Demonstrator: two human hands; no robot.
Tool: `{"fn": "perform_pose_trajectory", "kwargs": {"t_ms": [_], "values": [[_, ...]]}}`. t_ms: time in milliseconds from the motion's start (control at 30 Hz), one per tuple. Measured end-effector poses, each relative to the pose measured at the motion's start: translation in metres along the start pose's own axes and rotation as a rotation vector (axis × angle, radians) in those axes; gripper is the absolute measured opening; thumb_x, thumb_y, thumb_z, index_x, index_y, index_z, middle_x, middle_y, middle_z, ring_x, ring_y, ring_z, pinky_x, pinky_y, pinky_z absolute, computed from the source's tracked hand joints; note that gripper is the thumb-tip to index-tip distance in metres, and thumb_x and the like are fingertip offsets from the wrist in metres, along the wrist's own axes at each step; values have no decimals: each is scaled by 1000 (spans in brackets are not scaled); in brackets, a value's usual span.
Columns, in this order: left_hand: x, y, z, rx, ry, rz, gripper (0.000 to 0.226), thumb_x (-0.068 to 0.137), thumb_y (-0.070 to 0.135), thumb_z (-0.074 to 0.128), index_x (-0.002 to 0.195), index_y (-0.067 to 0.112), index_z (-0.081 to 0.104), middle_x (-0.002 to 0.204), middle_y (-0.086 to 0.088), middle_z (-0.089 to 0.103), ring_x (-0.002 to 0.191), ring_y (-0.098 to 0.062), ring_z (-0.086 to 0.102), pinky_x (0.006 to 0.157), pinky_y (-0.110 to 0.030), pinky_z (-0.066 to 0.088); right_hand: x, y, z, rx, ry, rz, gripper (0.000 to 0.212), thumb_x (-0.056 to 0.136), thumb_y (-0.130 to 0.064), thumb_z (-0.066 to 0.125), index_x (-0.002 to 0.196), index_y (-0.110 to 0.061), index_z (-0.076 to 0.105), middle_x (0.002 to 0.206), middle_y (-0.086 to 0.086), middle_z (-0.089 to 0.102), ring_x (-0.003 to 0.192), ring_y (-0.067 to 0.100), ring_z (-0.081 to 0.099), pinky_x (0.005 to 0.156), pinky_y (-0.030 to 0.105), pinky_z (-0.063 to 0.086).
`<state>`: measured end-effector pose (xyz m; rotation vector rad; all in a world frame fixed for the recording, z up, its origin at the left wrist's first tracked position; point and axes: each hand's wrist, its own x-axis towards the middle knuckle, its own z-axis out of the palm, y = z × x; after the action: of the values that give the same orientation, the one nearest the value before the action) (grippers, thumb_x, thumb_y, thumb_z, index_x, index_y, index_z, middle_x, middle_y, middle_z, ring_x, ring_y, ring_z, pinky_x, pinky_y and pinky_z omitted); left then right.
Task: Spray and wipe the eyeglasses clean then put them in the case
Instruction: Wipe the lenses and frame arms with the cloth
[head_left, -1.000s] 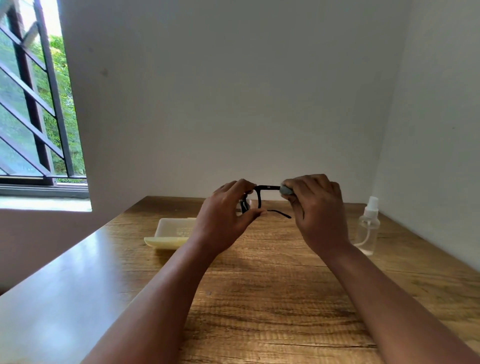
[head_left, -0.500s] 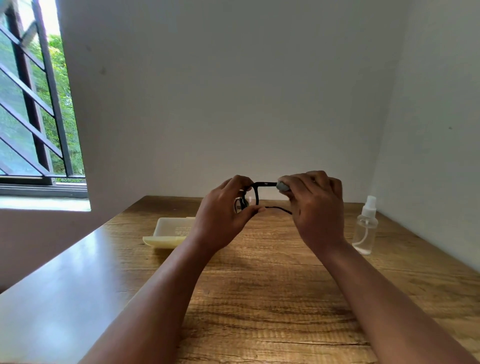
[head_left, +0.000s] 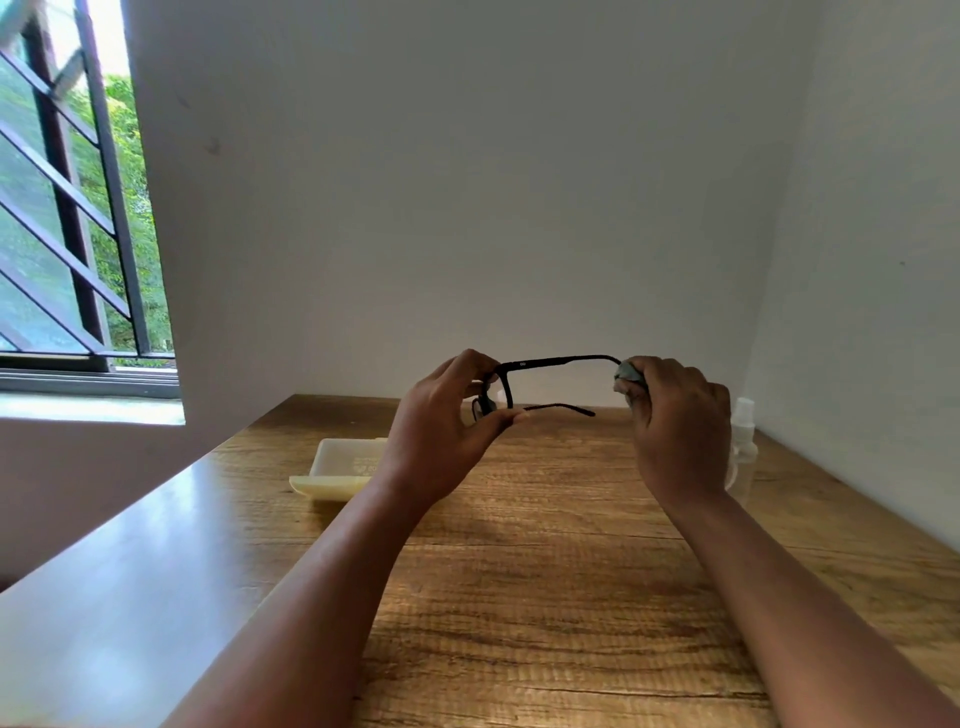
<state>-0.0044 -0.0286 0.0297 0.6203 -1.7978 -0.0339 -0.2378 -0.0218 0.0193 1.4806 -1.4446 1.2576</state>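
Black-framed eyeglasses (head_left: 558, 360) hang in the air above the wooden table (head_left: 545, 597), seen side-on with both temple arms unfolded. My left hand (head_left: 441, 441) pinches the front frame between thumb and fingers. My right hand (head_left: 675, 431) holds a small grey cloth (head_left: 629, 371) wrapped around the tip of the upper temple arm. The lower temple arm sticks out free toward the right. A pale yellow open case (head_left: 340, 467) lies on the table, partly hidden behind my left wrist. A clear spray bottle (head_left: 744, 431) stands behind my right hand, mostly hidden.
White walls close the table at the back and on the right. A barred window (head_left: 67, 208) is at the left. The table's left edge runs diagonally toward me.
My right hand has slid the cloth rightward along the upper temple arm to its tip, so the hands are farther apart. The glasses sit slightly higher.
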Motion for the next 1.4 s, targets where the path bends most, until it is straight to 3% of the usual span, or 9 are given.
{"fn": "perform_pose_trajectory", "kwargs": {"t_ms": [300, 533, 667, 900, 1100, 1300, 1400], "values": [[-2, 0, 3, 45, -70, 30, 46, 78, 39, 77, 112, 13, 63, 105, 3, 68, 96, -10, 67, 78, -37, 57, -3, -40, -10, -81, 79, -390, 10, 96, -19, 62, 104, -17, 67, 94, -3, 69, 92, 23, 63, 83, 38, 37], [-5, 6, 6, 52, -101, 50, 49, 77, 49, 70, 111, 15, 61, 102, 4, 68, 92, -10, 68, 73, -34, 56, -8, -57, -8, -145, 94, -579, 25, 98, -16, 50, 118, -14, 65, 107, -1, 68, 97, 21, 63, 89, 36, 37], [-5, 6, 6, 77, -85, 67, 48, 79, 40, 77, 116, 13, 61, 108, 2, 68, 96, -11, 68, 77, -34, 57, -4, -54, -9, -140, 102, -528, 31, 106, -20, 36, 113, -18, 66, 99, -5, 69, 92, 20, 64, 87, 37, 37], [-2, 6, 3, 58, -21, 44, 53, 78, 48, 73, 116, 13, 61, 110, 2, 69, 97, -8, 67, 80, -33, 57, 3, -33, -7, -135, 123, -401, 21, 105, -22, 46, 102, -21, 67, 91, -8, 68, 88, 19, 62, 84, 37, 36], [-1, 3, 1, -8, 35, 20, 49, 76, 32, 82, 113, 9, 61, 107, 0, 69, 98, -9, 68, 85, -33, 58, 3, -12, -6, -44, 67, -222, 22, 96, -17, 46, 104, -13, 66, 89, 1, 68, 82, 25, 62, 76, 36, 36], [1, 5, 2, 9, 71, 20, 46, 75, 31, 84, 110, 10, 62, 105, 2, 69, 97, -9, 68, 85, -30, 57, 2, -4, 1, 192, -36, -30, 20, 93, -4, 57, 111, -6, 64, 100, 10, 68, 85, 31, 66, 74, 39, 51], [1, 4, 1, 5, 90, 14, 46, 75, 31, 84, 109, 9, 63, 104, 1, 69, 97, -9, 69, 85, -30, 57, 2, -7, 0, 246, -30, -19, 21, 91, -2, 58, 112, -2, 64, 101, 13, 68, 89, 30, 66, 75, 29, 48]]}}
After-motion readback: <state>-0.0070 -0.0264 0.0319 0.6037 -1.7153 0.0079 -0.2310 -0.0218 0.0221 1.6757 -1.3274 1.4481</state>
